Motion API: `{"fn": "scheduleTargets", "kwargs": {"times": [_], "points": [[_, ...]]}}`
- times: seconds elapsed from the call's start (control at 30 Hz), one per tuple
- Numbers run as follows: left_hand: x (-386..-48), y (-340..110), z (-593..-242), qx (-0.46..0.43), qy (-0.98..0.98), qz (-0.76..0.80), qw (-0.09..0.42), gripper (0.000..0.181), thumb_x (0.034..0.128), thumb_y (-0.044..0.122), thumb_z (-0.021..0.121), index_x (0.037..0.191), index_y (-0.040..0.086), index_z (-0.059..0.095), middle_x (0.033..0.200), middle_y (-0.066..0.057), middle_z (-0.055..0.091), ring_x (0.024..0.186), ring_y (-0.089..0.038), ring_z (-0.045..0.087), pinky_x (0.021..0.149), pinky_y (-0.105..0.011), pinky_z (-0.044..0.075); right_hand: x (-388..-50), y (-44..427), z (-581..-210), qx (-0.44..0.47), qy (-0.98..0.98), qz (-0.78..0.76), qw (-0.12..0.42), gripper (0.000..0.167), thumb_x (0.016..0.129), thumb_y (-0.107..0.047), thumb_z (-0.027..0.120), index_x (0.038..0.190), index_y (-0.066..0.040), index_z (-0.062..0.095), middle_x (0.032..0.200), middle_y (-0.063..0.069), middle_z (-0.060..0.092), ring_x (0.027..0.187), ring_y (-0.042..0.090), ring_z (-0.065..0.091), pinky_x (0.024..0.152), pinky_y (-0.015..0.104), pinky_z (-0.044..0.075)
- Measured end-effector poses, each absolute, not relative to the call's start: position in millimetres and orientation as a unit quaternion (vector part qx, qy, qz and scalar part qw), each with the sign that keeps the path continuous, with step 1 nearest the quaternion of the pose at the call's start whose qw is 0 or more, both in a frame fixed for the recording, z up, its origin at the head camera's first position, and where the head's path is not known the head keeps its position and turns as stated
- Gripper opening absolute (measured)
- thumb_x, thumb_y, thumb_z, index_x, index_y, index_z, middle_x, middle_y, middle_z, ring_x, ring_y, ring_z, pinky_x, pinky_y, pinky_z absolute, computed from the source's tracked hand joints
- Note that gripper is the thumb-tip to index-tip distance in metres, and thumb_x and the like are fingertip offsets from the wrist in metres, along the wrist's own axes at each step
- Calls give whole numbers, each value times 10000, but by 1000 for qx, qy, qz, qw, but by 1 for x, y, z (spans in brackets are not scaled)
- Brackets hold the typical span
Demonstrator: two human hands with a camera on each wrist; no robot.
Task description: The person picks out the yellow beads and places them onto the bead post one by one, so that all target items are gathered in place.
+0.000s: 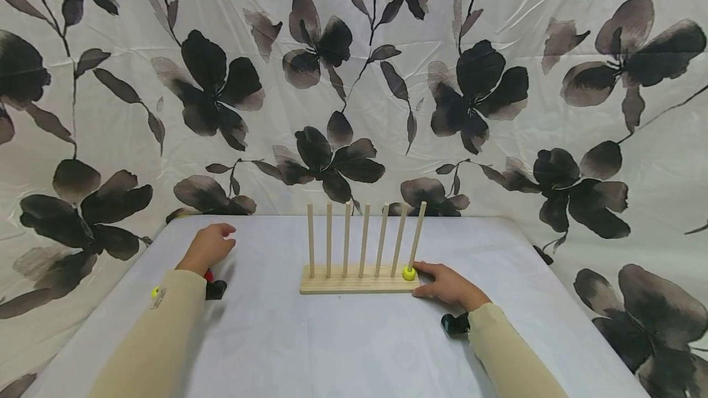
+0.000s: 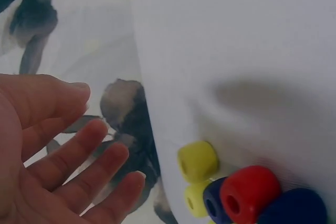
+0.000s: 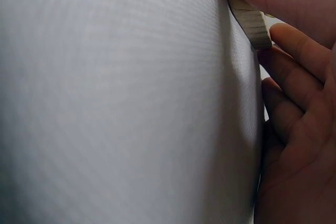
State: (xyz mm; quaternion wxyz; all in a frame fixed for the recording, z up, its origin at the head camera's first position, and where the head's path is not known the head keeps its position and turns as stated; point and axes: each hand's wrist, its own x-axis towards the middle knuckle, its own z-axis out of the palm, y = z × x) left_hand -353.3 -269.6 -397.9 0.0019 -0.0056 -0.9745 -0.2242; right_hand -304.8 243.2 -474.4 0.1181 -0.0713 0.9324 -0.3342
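Gripping with right hand (image 1: 449, 287), fingers curled: end of pale wooden seven-peg rack (image 1: 354, 288) on white tabletop (image 1: 310, 349), round yellow bead (image 1: 409, 274) at foot of rightmost peg (image 1: 417, 235). Holding left hand (image 1: 207, 248) empty, fingers slackly parted, near red, blue, yellow beads (image 2: 254, 187).

No lettering or numbers can be read anywhere; a small marked patch (image 1: 158, 298) on the left sleeve (image 1: 149, 336), lower left of the head view, is too tiny to make out
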Motion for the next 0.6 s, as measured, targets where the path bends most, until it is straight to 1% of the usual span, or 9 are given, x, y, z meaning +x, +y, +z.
{"fn": "scheduleTargets", "kwargs": {"times": [0.2, 0.33, 0.47, 0.6], "points": [[-356, -271, -406, 23, -976, -217, -20, 462, 949, 152, 505, 1342, -88, 472, 1348, -346, 469, 1218, -491, 474, 1030, -615, 394, -304, 243, -475, -71, 931, -337, 121, 764, 782, -404, 781, 1451, -210, 467, 1533, 86, 402, 1442, 356, 307, 1151, 582, 259], [-359, -273, -411, 27, -978, -205, -16, 489, 932, 155, 516, 1343, -103, 460, 1367, -350, 451, 1256, -507, 435, 1052, -620, 366, -304, 243, -473, -74, 931, -336, 119, 760, 789, -391, 778, 1454, -201, 462, 1532, 82, 405, 1442, 349, 310, 1155, 572, 261], [-361, -277, -417, 18, -984, -177, -4, 510, 895, 150, 544, 1321, -122, 477, 1343, -355, 475, 1234, -514, 454, 1029, -614, 391, -303, 243, -471, -77, 931, -337, 116, 756, 790, -382, 779, 1452, -193, 465, 1531, 86, 407, 1441, 351, 312, 1155, 570, 261], [-359, -278, -420, 34, -987, -159, -10, 530, 887, 158, 546, 1327, -128, 468, 1352, -357, 463, 1217, -520, 467, 989, -622, 423, -304, 243, -472, -74, 931, -338, 120, 760, 789, -394, 778, 1454, -201, 463, 1533, 82, 404, 1443, 347, 309, 1157, 570, 260]]}}
